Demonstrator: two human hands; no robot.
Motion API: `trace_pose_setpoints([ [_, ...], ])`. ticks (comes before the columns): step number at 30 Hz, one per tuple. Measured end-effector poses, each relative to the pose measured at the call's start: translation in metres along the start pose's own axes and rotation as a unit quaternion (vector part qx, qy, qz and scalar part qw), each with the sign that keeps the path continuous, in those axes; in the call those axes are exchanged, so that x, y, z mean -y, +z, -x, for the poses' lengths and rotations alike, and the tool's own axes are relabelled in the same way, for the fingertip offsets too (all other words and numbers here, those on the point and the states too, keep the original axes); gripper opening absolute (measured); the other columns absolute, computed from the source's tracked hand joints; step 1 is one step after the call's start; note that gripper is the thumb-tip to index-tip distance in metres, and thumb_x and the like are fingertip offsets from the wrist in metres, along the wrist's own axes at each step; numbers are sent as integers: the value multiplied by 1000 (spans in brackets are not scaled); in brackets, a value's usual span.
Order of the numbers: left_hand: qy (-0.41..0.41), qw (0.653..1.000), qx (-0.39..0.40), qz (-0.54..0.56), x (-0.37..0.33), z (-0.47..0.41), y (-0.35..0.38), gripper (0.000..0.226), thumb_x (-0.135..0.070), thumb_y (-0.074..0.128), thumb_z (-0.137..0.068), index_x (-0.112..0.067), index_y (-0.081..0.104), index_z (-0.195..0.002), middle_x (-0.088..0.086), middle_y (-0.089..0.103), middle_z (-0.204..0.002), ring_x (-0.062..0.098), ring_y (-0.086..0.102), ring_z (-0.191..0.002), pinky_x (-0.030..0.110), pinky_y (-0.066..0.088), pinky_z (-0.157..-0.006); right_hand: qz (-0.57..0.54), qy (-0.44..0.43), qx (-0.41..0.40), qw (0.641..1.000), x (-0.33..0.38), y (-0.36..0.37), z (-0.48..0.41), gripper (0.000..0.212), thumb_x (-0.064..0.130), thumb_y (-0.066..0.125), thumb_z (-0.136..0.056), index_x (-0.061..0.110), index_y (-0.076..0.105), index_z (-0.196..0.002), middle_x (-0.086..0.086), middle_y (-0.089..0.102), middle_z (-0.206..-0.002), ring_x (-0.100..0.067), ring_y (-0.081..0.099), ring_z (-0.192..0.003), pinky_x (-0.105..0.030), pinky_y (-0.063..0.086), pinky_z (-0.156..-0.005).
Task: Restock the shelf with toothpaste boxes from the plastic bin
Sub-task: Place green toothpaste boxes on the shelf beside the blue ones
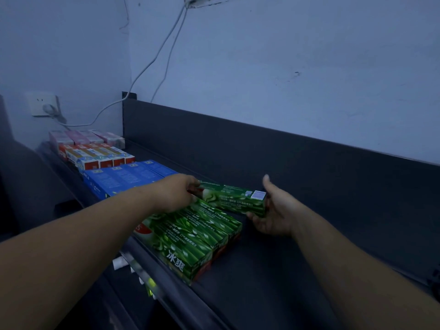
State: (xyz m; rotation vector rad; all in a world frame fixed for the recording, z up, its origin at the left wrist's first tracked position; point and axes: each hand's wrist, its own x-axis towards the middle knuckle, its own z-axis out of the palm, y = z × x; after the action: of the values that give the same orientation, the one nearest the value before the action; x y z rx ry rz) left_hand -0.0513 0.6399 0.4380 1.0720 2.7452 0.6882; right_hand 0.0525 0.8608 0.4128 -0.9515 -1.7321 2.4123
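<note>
The dark grey metal shelf (321, 246) lay bare to the right of the stock, with open room running along its upright dark back panel (262, 148) to the frame's right edge. Its front lip carried a clear plastic price strip (140, 267).

From the far left corner the shelf held pale pink cartons (88, 138), then red-and-white cartons (100, 158), then flat blue toothpaste boxes (123, 179), then a row of long green toothpaste boxes (190, 236) lying side by side, reaching to the front lip. Behind stood a bluish painted wall (285, 67) with a white wall socket (44, 103) and a white cable (152, 60) hanging down it.

Both forearms reached forward over the shelf. One more long green toothpaste box (233, 198) sat at the back of the green row, held at both ends. The left hand (176, 194) gripped its left end, fingers curled over. The right hand (273, 210) held its right end, fingers beneath and thumb raised. In the dim light, the box perhaps rested on the row; that could not be told.
</note>
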Motion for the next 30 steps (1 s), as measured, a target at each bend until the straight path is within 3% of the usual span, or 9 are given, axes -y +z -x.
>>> trace_pose_setpoints([
  [3,-7,1000,-5,9,2,0,-1,47,-21,57,-94,-21,44,-139,6,54,-131,22,61,-102,33,50,-85,49,-45,17,998,-2,0,4,40,28,78,-76,12,62,-109,-9,67,-99,-19,66,-70,-26,57,-54],
  [5,-10,1000,-10,14,4,-1,-2,49,-22,58,-93,-21,44,-140,6,53,-133,18,59,-102,30,49,-85,92,-77,-41,992,-4,1,-1,37,15,75,-83,8,57,-114,-9,64,-87,-12,63,-55,-21,51,-44],
  [9,-21,1000,-13,14,7,-1,-3,51,-21,55,-94,-22,40,-142,6,47,-139,20,57,-106,30,48,-86,121,-62,-77,988,-4,6,0,30,39,67,-89,13,58,-100,-6,62,-75,-15,60,-53,-18,45,-39],
  [16,-28,999,-12,13,17,1,-5,51,-15,52,-94,-22,40,-143,5,45,-142,16,53,-101,29,45,-82,91,-38,-73,992,-6,5,1,20,32,68,-88,15,59,-92,-1,62,-76,-15,58,-59,-19,47,-42],
  [20,-36,999,-12,9,25,1,-5,50,-14,52,-94,-24,41,-142,7,46,-140,16,49,-94,19,40,-65,122,-31,-56,990,-11,5,1,24,36,66,-90,15,59,-98,-4,62,-75,-16,58,-56,-21,46,-45],
  [24,-45,999,-6,3,24,5,-6,49,-15,51,-95,-22,40,-143,7,41,-147,15,50,-101,25,45,-80,201,-41,-41,978,-13,13,5,31,42,56,-96,17,53,-113,-5,62,-68,-18,61,-60,-23,47,-49],
  [26,-51,999,1,-10,21,8,-6,46,-18,50,-96,-21,42,-141,7,41,-147,18,53,-109,29,43,-91,294,-55,-58,953,-12,23,10,39,44,48,-99,13,53,-121,-5,63,-76,-20,62,-73,-28,51,-61],
  [28,-47,999,11,-13,17,11,-5,41,-19,50,-97,-21,47,-138,7,49,-140,18,59,-97,25,47,-79,455,-98,-95,880,-13,35,10,46,39,40,-103,8,50,-135,-12,62,-121,-29,59,-110,-36,48,-91],
  [30,-42,999,25,-23,13,13,-2,39,-19,47,-98,-21,48,-138,5,50,-140,18,58,-103,23,46,-82,531,-140,-115,828,-15,44,11,41,28,39,-103,2,53,-133,-18,55,-135,-33,51,-125,-36,41,-101],
])
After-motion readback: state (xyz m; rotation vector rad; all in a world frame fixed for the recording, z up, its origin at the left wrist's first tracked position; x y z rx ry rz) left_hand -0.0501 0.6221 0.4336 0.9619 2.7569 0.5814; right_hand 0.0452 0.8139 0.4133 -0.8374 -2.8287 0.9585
